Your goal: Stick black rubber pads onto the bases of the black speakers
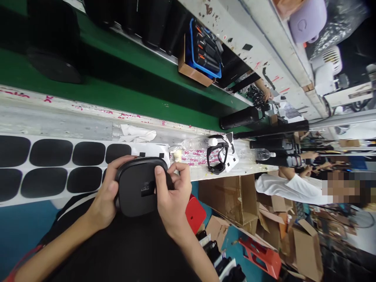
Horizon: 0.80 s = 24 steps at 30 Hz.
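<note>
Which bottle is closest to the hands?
The clear bottle on the bench beside the black strap; the other bottle sits farther off among black cylinders.

One head-worn camera looks forward and down, rolled sideways, with a wide-angle field. The left hand (101, 199), right hand (173, 192) and black rounded housing (138, 186) sit close, at lower centre, above the person's black shirt (117, 250); the green conveyor belt (117, 88) lies farther off.

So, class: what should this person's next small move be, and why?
Probably the right hand should lift the nearest black pad off its white backing sheet: the sheet lies beside the black rounded device, which the left hand also grips.
</note>
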Available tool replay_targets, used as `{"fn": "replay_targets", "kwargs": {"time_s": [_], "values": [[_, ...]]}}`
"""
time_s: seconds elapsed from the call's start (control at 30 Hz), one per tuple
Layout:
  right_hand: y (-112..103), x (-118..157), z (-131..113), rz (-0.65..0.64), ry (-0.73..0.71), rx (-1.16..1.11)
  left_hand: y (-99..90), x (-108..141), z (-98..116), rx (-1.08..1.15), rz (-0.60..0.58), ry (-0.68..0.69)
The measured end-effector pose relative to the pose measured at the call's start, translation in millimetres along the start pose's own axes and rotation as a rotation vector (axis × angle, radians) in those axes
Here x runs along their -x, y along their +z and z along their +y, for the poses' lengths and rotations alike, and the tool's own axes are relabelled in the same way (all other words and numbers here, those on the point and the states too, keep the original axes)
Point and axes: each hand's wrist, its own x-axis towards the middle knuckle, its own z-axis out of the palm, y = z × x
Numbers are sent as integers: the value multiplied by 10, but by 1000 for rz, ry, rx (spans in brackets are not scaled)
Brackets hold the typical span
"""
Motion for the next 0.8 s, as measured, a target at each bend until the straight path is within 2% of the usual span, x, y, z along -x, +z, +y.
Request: {"fn": "replay_targets", "kwargs": {"time_s": [0.13, 0.37, 0.63, 0.8], "values": [[-17, -20, -13, -2, 8, 93, 16, 9, -7, -22, 20, 7], [-7, -52, -32, 5, 74, 102, 23, 9, -21, -12, 10, -6], [-6, -81, -33, 12, 21, 163, 48, 8, -1, 3, 37, -14], [2, -101, -46, 4, -21, 194, 18, 4, -3, 20, -2, -25]]}}
